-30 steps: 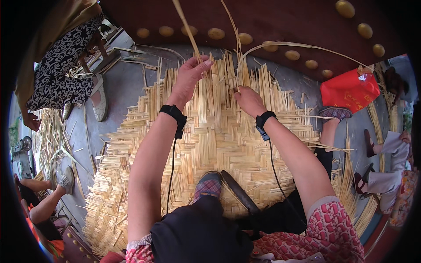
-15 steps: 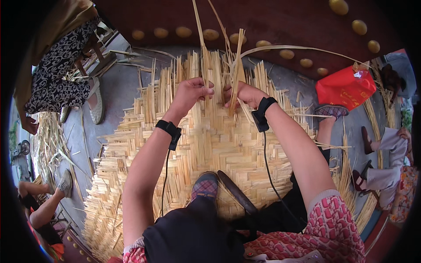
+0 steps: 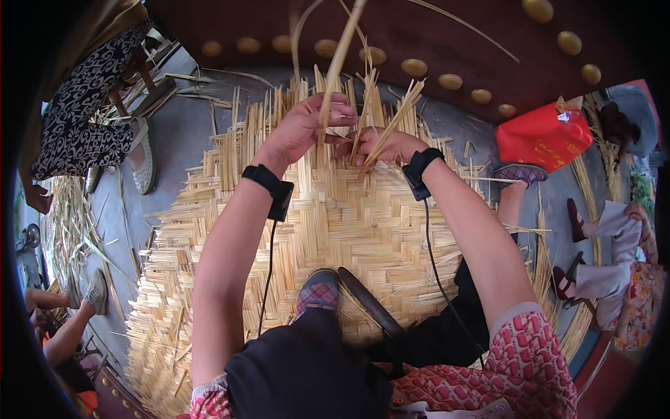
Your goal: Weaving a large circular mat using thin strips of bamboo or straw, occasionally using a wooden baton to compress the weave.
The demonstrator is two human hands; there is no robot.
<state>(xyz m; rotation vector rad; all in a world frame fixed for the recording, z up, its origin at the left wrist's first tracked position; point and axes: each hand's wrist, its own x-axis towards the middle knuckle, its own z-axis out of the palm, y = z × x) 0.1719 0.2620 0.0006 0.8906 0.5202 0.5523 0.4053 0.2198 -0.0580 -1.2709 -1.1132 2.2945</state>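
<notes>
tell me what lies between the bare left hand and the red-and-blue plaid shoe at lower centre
In the head view, only straw-coloured, flat-strip woven mat lies between the left hand and that shoe.

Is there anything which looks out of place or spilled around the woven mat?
Yes, slightly: on the grey floor at the left, loose pale strips lie scattered in a tangled heap, which looks untidy beside the regular weave of the mat. They may simply be spare material or offcuts.

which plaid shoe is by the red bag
The right plaid shoe, beside the red bag; the left plaid shoe stands on the woven mat.
</notes>
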